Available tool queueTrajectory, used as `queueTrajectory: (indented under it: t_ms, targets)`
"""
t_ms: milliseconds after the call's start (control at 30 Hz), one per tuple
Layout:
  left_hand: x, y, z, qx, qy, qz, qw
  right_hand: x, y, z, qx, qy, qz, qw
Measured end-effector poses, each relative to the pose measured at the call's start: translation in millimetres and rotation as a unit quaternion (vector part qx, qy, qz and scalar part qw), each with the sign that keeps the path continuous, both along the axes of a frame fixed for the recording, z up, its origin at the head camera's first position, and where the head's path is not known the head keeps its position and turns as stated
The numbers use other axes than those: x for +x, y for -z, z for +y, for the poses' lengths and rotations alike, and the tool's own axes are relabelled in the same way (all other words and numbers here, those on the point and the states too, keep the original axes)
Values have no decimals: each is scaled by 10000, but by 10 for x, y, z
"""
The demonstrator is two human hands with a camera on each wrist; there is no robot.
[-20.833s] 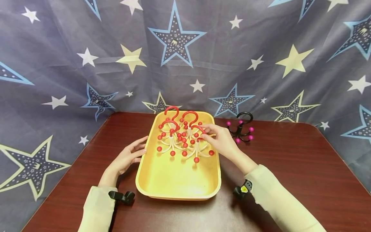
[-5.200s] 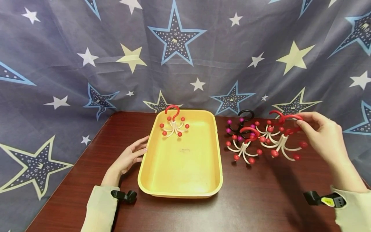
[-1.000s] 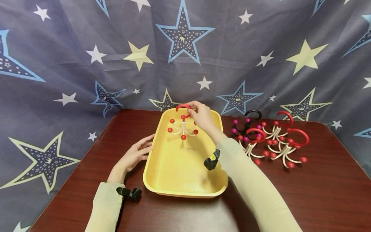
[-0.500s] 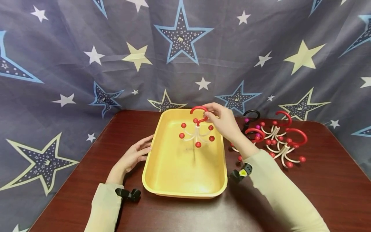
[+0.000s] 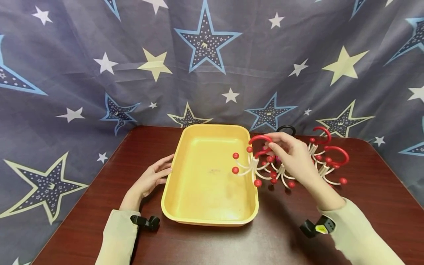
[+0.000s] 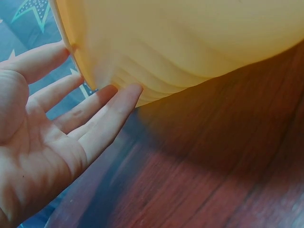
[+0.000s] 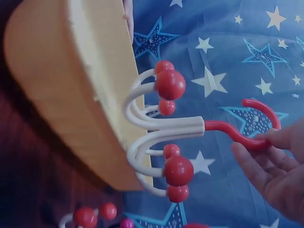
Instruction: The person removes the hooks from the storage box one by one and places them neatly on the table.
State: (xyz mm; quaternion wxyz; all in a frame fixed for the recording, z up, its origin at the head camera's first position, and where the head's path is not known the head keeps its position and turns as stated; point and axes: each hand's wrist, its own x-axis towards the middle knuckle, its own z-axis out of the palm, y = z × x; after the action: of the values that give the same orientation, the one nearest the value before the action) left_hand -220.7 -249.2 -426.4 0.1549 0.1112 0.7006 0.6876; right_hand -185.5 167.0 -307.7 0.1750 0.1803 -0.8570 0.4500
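Observation:
My right hand pinches the red hook of a white multi-arm hanger whose curved arms end in red balls. In the head view it overlaps the right rim of a yellow tray; the right wrist view has the hanger beside the tray wall, its hook between thumb and fingers of my right hand. My left hand rests fairly straight fingers against the tray's left side. The left wrist view shows those fingertips touching the outer wall.
Right of the tray, more red-and-white hangers stand on the dark red wooden table. A black hanger with pink balls is mostly hidden behind my right hand. A star-patterned curtain hangs behind the table.
Earlier several red-and-white hangers stood in the tray; they are now on the table at right. In the last second my right hand carried one more from the tray rightward. My left hand stayed.

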Motion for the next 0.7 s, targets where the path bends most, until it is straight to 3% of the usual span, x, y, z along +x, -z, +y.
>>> queueTrajectory:
  t_ms: [233,500,700]
  targets:
    - [82,-143,53,-55,48,7,10000,240,65,284,97,359,296,9989]
    - [-7,11,-3,-41,-1,56,10000,464,154,553,146,585,366,9975]
    - [-26,39,-14,-5,25,27,10000,555,259,680,62,417,6,9991]
